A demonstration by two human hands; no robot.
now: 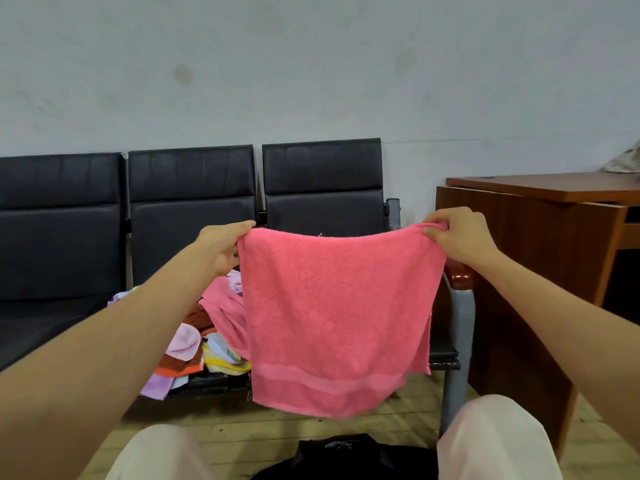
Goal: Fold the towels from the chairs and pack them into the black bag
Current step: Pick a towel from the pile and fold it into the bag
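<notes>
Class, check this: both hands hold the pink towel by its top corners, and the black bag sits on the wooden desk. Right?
The head view shows the black bag on the floor between the knees, not on the wooden desk. The left hand and right hand do hold the pink towel by its top corners.

Saw a pink towel (pixel 332 306) hanging spread out flat, pinched up by both top corners, banded hem at the bottom. Spotted a messy heap of coloured towels (pixel 194 344) behind it on the black chairs (pixel 190 209). Caught the black bag (pixel 346 455) low down in front.
</notes>
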